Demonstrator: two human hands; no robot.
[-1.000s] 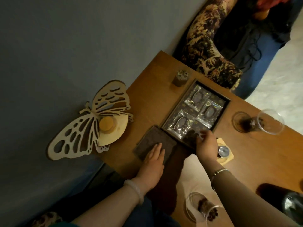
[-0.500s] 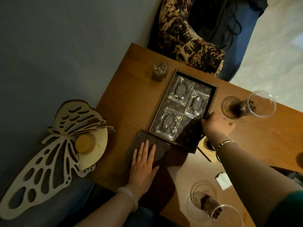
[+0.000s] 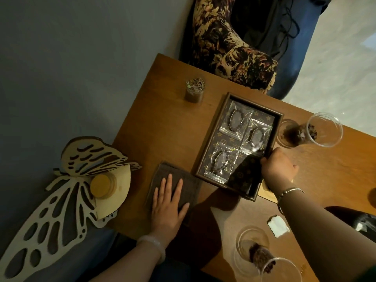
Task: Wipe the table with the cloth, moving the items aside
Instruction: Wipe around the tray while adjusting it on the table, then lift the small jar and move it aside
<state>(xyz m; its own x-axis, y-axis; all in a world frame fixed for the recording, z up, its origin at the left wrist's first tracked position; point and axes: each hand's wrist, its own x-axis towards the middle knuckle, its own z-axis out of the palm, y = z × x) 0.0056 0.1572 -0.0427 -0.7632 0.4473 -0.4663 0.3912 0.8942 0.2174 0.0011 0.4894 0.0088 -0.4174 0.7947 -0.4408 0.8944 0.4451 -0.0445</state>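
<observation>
A folded dark brown cloth [image 3: 189,185] lies near the left front edge of the wooden table [image 3: 166,127]. My left hand [image 3: 167,206] rests flat on it, fingers spread. Beside the cloth sits a dark framed tray [image 3: 220,117] with three clear plastic bags of beads inside. My right hand [image 3: 278,169] grips the tray's near right rim. A wooden coaster [image 3: 265,191] peeks out under the tray's corner.
A small jar [image 3: 194,90] stands at the table's far side. Clear cups with dark contents stand at the right [image 3: 311,132] and near front [image 3: 262,259]. A white paper scrap [image 3: 277,223] lies on the table. A wooden butterfly ornament [image 3: 67,192] stands left; a patterned armchair [image 3: 230,45] stands beyond.
My right hand shifted from the tray's near corner to its right rim and took hold. The left hand stays flat on the cloth. The head view moved.
</observation>
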